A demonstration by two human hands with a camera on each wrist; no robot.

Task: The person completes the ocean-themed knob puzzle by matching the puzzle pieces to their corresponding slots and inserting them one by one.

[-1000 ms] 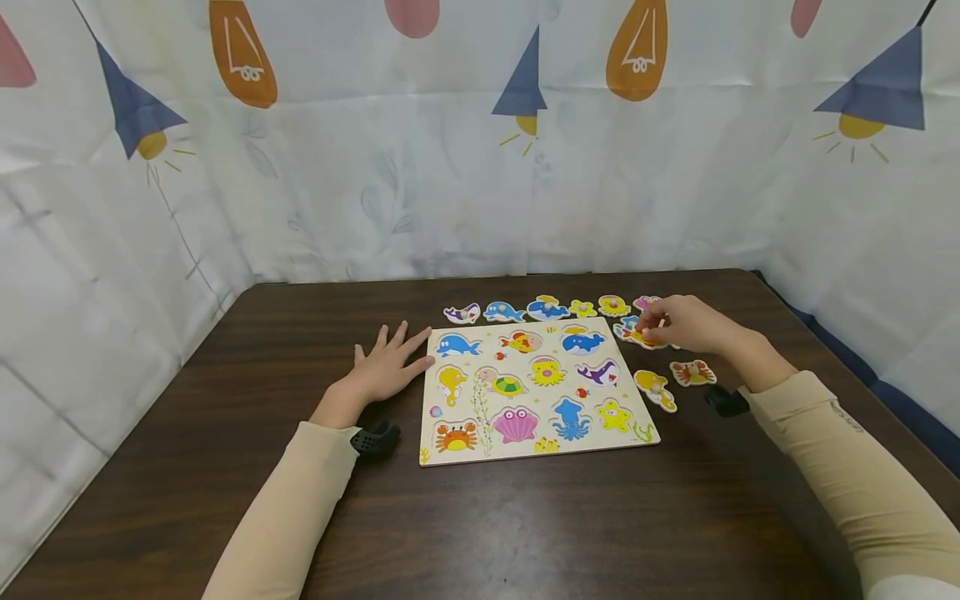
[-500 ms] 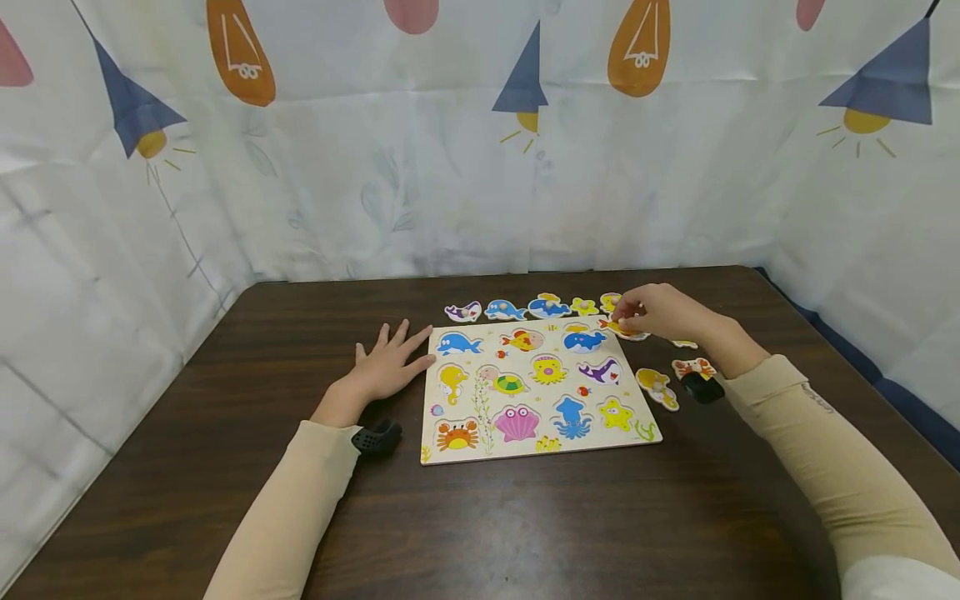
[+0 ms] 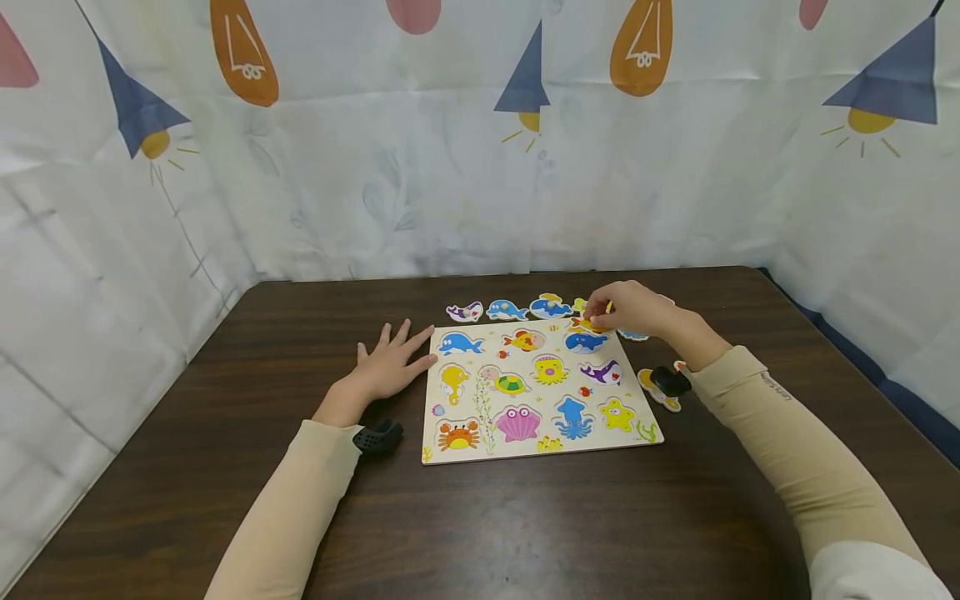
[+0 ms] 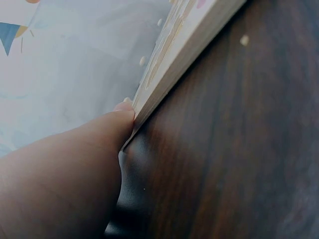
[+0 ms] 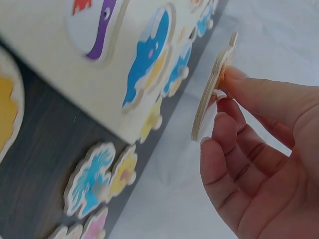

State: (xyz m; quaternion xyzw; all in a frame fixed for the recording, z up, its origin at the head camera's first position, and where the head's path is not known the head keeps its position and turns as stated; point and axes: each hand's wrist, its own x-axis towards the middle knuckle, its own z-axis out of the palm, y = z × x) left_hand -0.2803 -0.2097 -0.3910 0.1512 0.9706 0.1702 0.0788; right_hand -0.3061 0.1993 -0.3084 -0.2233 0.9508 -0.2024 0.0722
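My left hand (image 3: 382, 368) rests with spread fingers on the table, its thumb and index fingertips at the left edge of the wooden puzzle board (image 3: 547, 398). In the left wrist view the thumb (image 4: 117, 124) meets the corner of the board's edge. My right hand (image 3: 630, 308) pinches an orange and yellow fish puzzle piece (image 3: 588, 326) above the board's back right corner. Seen from the right wrist, the fish piece (image 5: 212, 94) stands on edge between thumb and fingers. The board carries printed sea animals, including a blue whale picture (image 3: 585, 342) just below the held piece.
Behind the board lie a purple whale piece (image 3: 465, 312), a blue whale piece (image 3: 507, 310) and a spouting whale piece (image 3: 550, 307). A blue squid piece (image 5: 89, 179) and a yellow octopus piece (image 5: 123, 172) lie beside its corner. A seahorse piece (image 3: 660, 392) is partly covered by the right wrist's camera.
My right hand has picked the fish piece up from the pieces at the right and carried it left over the board's back right corner. The left hand has stayed put.
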